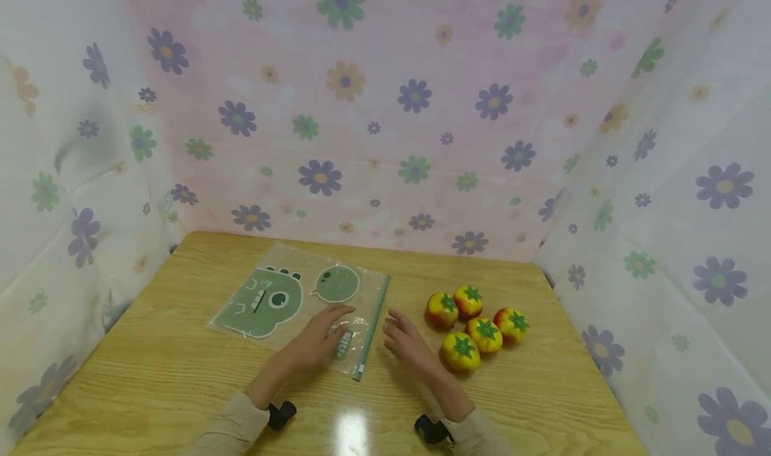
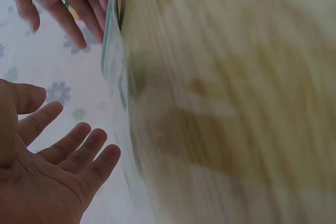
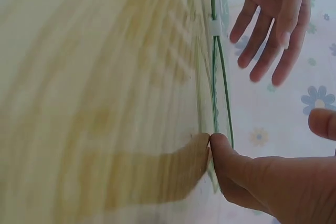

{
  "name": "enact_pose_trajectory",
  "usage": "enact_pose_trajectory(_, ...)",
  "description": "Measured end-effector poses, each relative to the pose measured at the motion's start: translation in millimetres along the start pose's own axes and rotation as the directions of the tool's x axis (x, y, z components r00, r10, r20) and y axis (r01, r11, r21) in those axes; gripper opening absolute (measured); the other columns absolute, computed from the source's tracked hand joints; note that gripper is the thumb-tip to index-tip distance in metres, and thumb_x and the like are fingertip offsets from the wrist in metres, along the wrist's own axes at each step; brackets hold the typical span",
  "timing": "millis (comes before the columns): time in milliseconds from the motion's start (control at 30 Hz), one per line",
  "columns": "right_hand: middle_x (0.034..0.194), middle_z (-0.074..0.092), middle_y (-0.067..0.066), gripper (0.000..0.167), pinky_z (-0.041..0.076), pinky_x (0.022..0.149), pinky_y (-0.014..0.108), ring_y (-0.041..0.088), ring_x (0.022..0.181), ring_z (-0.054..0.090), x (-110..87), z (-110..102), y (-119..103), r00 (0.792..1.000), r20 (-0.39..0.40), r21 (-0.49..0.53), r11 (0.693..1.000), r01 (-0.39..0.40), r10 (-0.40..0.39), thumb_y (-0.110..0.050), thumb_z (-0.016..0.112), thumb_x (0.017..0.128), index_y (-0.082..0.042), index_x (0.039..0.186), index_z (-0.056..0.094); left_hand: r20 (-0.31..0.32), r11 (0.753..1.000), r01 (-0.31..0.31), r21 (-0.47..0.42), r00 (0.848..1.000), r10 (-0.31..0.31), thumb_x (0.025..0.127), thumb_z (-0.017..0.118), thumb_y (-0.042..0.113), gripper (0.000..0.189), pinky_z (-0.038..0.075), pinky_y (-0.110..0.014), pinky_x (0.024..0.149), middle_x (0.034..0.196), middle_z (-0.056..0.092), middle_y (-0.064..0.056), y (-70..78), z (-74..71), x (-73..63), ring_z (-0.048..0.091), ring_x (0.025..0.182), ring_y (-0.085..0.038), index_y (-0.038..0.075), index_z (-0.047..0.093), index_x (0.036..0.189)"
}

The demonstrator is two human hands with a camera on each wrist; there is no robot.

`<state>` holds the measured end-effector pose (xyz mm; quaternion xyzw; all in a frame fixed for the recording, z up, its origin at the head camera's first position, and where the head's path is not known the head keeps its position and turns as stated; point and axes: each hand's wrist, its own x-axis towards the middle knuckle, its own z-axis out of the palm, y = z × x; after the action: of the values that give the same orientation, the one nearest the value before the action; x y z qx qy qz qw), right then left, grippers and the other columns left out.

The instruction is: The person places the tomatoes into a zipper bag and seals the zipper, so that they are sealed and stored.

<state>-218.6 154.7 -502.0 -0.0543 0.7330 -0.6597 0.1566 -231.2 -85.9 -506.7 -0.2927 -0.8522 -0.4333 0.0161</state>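
Observation:
A clear zip bag [image 1: 313,309] with a green dinosaur print lies flat on the wooden table, its green zipper edge [image 1: 375,325] facing right. My left hand [image 1: 316,341] hovers low over the bag's lower right part, fingers spread and loosely bent; the left wrist view shows nothing in its palm [image 2: 52,171]. Just right of the zipper, my right hand [image 1: 412,349] holds nothing. In the right wrist view a fingertip of the right hand [image 3: 273,177] touches the tabletop beside the zipper edge. The white slider [image 1: 361,369] sits at the zipper's near end.
Several yellow-red toy fruits [image 1: 484,335] with green leafy tops are clustered on the table [image 1: 542,396] to the right of my right hand. Flower-printed cloth [image 1: 415,168] hangs behind the table and along both sides.

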Motion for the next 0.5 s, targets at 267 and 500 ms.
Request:
enact_pose_trajectory(267, 0.158, 0.020, 0.038, 0.057, 0.032, 0.120, 0.057, 0.052, 0.146, 0.028, 13.9, 2.2, -1.0, 0.999, -0.037, 0.143, 0.990, -0.016, 0.021, -0.016, 0.036, 0.110, 0.014, 0.154, 0.017, -0.051, 0.998, 0.018, -0.054, 0.998, -0.020, 0.100, 0.060, 0.006, 0.042, 0.049, -0.061, 0.103, 0.139, 0.054, -0.028, -5.2, 19.0, 12.0, 0.055, 0.126, -0.047, -0.007, 0.053, 0.139)
enact_pose_trajectory(500, 0.158, 0.023, 0.038, 0.060, 0.033, 0.120, 0.055, 0.049, 0.146, 0.032, 29.3, 2.4, -6.5, 0.998, -0.041, 0.228, 0.973, -0.036, 0.047, -0.020, 0.037, 0.109, 0.015, 0.154, 0.017, -0.103, 0.986, 0.154, -0.067, 0.982, -0.160, 0.096, 0.062, 0.003, 0.043, 0.053, -0.054, 0.095, 0.130, 0.060, -0.026, -9.6, 24.1, 25.6, 0.060, 0.113, -0.038, -0.003, 0.057, 0.138)
